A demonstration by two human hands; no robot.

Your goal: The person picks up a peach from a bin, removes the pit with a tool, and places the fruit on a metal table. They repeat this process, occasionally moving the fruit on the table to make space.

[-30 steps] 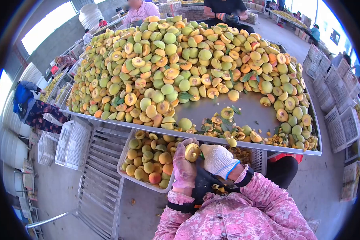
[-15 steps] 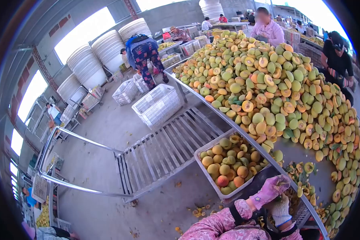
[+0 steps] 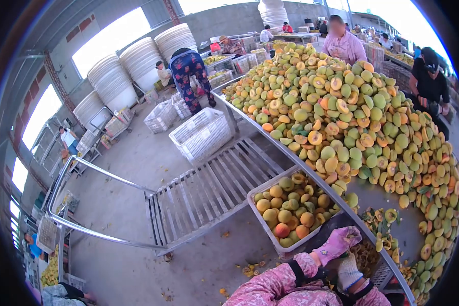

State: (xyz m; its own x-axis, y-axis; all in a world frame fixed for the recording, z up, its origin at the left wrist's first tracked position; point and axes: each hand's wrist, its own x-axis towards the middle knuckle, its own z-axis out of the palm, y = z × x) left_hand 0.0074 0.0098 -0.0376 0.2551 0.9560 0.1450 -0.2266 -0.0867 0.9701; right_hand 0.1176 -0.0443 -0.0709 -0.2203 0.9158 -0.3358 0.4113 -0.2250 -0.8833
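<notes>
My left hand [image 3: 340, 243], in a pink glove, is closed at the metal table's rim [image 3: 353, 213]. Whatever its fingers grip is hidden. Just below it, my right hand [image 3: 348, 273] wears a whitish knit glove and is curled, its fingertips partly covered by the left hand. Beyond the rim lies a large heap of green and orange apricots [image 3: 336, 122], many of them cut in half. Left of my hands stands a pale plastic crate [image 3: 256, 217] of whole-looking apricots [image 3: 285, 215]. Fruit scraps [image 3: 364, 255] lie right beside my hands under the rim.
A slatted metal cart [image 3: 204, 189] with a tubular handle [image 3: 115, 177] stands left of the table. White crates [image 3: 201, 135] sit on the floor behind it. A person in pink [image 3: 344, 47] and one in black [image 3: 429, 84] are across the heap; another bends over [image 3: 188, 71] farther back.
Both my hands have shifted slightly left in the view, still close together. The view has tilted slightly. The bent person in the background has lowered their upper body.
</notes>
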